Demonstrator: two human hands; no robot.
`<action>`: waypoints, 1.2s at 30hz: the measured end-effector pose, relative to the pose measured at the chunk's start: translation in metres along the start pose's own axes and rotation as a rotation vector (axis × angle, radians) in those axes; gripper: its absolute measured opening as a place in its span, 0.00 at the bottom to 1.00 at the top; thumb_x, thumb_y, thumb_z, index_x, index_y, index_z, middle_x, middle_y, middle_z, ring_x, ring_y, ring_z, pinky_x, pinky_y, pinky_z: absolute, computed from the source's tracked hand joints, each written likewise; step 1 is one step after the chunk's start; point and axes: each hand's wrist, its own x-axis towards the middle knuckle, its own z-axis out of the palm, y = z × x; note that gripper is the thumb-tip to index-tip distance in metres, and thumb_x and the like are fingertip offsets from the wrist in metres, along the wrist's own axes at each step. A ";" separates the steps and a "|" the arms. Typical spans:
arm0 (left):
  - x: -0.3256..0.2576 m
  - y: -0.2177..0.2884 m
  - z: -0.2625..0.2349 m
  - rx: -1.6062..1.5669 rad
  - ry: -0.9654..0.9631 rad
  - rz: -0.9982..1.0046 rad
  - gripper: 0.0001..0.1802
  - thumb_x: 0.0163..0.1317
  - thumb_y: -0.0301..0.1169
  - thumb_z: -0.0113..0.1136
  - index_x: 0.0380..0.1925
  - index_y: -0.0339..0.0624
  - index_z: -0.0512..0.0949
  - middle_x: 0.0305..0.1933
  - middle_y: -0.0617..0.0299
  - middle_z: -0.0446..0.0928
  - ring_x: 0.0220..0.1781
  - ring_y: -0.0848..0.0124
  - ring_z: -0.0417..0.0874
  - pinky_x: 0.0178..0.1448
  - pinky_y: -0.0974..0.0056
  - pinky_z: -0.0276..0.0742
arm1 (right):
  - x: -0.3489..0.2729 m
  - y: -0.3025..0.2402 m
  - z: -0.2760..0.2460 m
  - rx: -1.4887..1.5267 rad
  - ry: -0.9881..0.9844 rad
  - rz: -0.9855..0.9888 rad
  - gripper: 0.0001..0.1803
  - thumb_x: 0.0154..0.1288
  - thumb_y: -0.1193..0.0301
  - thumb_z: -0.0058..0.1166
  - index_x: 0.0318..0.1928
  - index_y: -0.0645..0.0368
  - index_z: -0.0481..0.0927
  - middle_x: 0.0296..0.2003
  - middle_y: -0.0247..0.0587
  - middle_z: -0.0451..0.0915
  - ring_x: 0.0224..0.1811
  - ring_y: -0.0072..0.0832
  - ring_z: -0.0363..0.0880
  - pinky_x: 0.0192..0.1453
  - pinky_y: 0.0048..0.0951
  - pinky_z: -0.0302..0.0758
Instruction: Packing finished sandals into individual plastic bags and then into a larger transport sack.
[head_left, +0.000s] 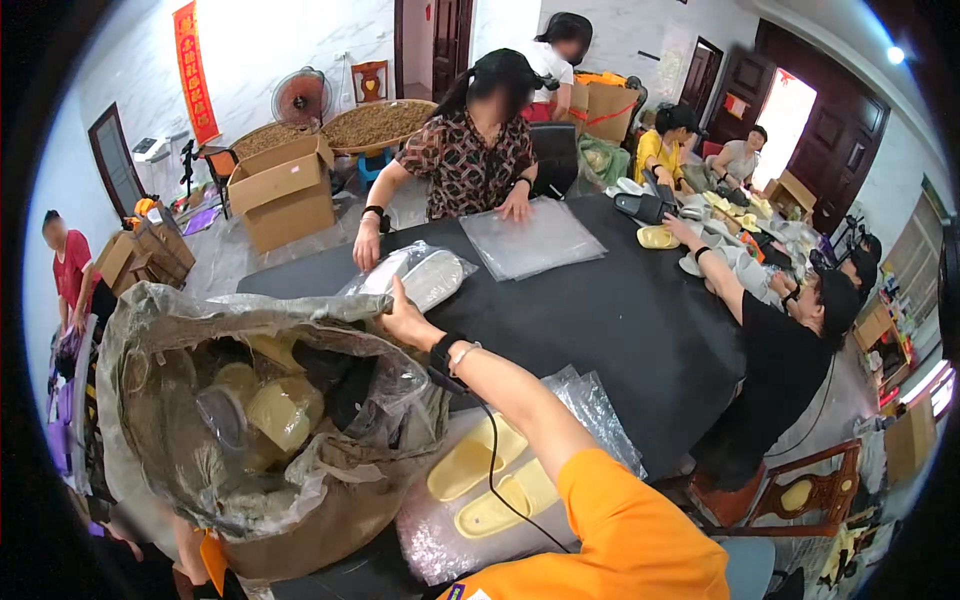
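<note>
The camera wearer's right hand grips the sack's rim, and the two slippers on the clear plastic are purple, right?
Not quite: the two slippers are pale yellow, not purple, as the head view shows. They do lie on the clear plastic, and the right hand does grip the rim of the sack.

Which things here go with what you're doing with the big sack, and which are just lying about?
Seem part of the job:
the grey-brown sack, its rim held by the right hand
pale yellow slippers
bagged white slippers
stack of clear plastic

Probably just lying about:
round fan
open cardboard box
red banner
carved wooden chair
</note>
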 end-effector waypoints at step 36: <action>-0.110 0.409 0.121 0.731 -0.329 0.779 0.48 0.41 0.38 0.66 0.65 0.50 0.54 0.57 0.50 0.66 0.48 0.56 0.72 0.54 0.57 0.61 | -0.168 -0.032 -0.016 -0.235 0.144 -0.710 0.38 0.56 0.56 0.55 0.64 0.54 0.58 0.65 0.50 0.52 0.66 0.46 0.51 0.65 0.45 0.49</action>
